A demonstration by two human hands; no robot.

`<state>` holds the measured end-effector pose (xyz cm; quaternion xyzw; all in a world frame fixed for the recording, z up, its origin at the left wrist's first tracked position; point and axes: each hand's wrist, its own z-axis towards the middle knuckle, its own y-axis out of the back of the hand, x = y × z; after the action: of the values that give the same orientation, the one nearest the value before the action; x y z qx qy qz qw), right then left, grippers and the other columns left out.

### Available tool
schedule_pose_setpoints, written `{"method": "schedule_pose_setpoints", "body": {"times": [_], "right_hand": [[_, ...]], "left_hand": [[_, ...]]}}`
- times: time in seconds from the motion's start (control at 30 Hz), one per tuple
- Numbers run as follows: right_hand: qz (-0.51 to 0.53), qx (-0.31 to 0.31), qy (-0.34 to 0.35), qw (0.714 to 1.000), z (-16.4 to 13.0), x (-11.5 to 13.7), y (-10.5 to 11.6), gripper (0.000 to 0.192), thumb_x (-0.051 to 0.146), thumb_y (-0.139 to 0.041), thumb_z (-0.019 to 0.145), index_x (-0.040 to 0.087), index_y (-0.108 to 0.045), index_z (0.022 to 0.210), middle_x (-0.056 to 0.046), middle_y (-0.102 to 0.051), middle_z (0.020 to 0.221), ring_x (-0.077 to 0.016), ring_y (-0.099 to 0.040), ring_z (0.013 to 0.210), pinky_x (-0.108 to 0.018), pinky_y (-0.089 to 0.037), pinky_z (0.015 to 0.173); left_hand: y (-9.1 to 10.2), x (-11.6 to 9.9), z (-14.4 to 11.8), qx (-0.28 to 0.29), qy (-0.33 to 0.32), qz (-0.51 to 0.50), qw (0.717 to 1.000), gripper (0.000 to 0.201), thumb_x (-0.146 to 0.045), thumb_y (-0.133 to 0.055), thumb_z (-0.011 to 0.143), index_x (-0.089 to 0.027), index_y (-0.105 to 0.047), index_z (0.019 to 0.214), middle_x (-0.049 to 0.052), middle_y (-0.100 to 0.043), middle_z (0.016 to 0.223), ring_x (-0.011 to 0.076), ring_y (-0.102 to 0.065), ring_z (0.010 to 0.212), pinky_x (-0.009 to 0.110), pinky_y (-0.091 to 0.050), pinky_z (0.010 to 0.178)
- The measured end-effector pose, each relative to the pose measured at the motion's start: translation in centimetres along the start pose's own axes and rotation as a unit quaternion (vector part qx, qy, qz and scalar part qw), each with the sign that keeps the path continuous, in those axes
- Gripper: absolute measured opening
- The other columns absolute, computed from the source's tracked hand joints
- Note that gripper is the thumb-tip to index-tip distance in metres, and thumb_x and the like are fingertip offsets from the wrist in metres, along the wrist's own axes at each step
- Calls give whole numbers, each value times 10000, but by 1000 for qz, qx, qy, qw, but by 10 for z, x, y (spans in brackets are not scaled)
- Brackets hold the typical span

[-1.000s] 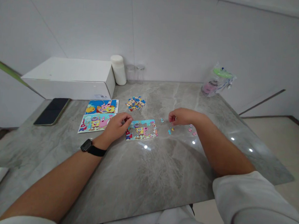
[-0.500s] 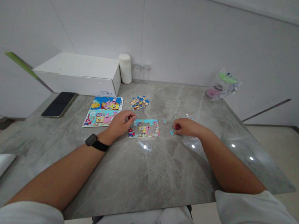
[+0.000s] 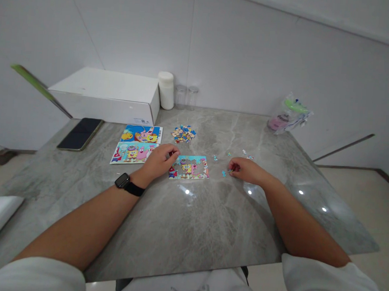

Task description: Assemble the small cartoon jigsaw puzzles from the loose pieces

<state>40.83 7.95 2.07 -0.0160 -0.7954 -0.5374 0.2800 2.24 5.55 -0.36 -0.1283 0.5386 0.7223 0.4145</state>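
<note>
A small, partly assembled cartoon jigsaw puzzle (image 3: 189, 168) lies flat on the grey marble table (image 3: 189, 224). My left hand (image 3: 160, 160), with a black watch on its wrist, rests at the puzzle's left edge with fingertips touching it. My right hand (image 3: 245, 169) lies on the table to the right of the puzzle, its fingers curled over a few loose blue pieces (image 3: 224, 173); whether it pinches one I cannot tell. More loose pieces (image 3: 246, 154) lie just beyond it. A pile of pieces (image 3: 183, 134) sits behind the puzzle.
Two cartoon picture cards (image 3: 137, 143) lie left of the puzzle, a black phone (image 3: 79, 133) further left. A white box (image 3: 108, 95), a white canister (image 3: 166, 90) and two clear jars (image 3: 186, 96) stand at the back. A plastic bag (image 3: 288, 112) sits back right.
My right hand has moved down and toward me, from above the scattered pieces to the blue pieces beside the puzzle. My left hand has stayed at the puzzle's left edge. The view shifted slightly.
</note>
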Motion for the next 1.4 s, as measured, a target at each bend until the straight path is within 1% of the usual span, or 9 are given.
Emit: {"method": "schedule_pose_setpoints", "body": {"times": [0.17,0.27,0.37,0.5,0.67,0.9,1.1,1.3,1.4], "right_hand": [[44,-49,20,998,-5,11,13,63,260,-666,803,228,-692,851,-23,-723,830,-192,-650,795,-314,-490,757],[161,-75,41,983,5,28,23,137,322,-688,790,221,-723,876,-22,-727,827,-185,-650,790,-314,-505,752],[307,-62,73,947,22,54,26,211,355,-749,746,208,-722,895,-22,-737,831,-173,-663,768,-312,-529,748],[371,-35,122,920,50,92,18,233,313,-805,708,205,-737,902,5,-720,801,-141,-641,739,-285,-520,731],[396,-23,177,901,77,125,-8,262,287,-826,709,211,-743,946,10,-717,833,-143,-649,779,-285,-533,752],[379,-45,193,904,85,129,-45,189,269,-794,770,209,-728,937,-10,-739,858,-159,-681,799,-306,-554,779],[364,-53,191,910,80,129,-58,125,253,-730,805,207,-727,921,-13,-747,833,-159,-680,753,-287,-535,709],[346,-62,185,918,81,133,-70,115,226,-713,812,210,-733,924,-13,-758,843,-155,-685,765,-281,-537,722],[361,-77,177,912,81,132,-70,147,270,-684,852,223,-733,982,-18,-775,907,-158,-693,785,-284,-536,725]], "left_hand": [[-2,-1,1,5,-11,-2,1000,242,-368,-530,1022,-211,-677,913,40,-701,870,210,-643,831,352,-489,812],[-3,-1,0,5,-11,-4,1000,240,-369,-536,1019,-207,-680,916,41,-705,884,210,-644,846,350,-494,819],[0,-8,-1,-11,-8,-18,1000,243,-374,-541,1019,-204,-682,916,42,-708,904,205,-644,867,344,-499,838],[11,-30,4,-38,13,-59,997,231,-387,-573,1007,-205,-701,945,29,-711,904,187,-633,845,321,-498,813],[19,-45,7,1,61,-83,995,252,-421,-600,992,-207,-733,995,9,-718,873,166,-625,785,292,-459,716],[-3,-26,-17,-4,138,-110,984,273,-441,-639,942,-188,-733,900,-5,-676,768,148,-580,703,264,-434,645],[-5,-25,-23,12,123,-126,984,231,-369,-610,944,-184,-731,879,-11,-662,748,138,-578,699,255,-440,665],[-4,-21,-25,32,124,-92,987,266,-419,-632,943,-188,-729,853,0,-685,745,144,-582,685,256,-424,631],[-4,-18,-26,12,129,-87,988,244,-398,-628,930,-191,-720,839,0,-680,741,150,-593,697,265,-441,655]]}}
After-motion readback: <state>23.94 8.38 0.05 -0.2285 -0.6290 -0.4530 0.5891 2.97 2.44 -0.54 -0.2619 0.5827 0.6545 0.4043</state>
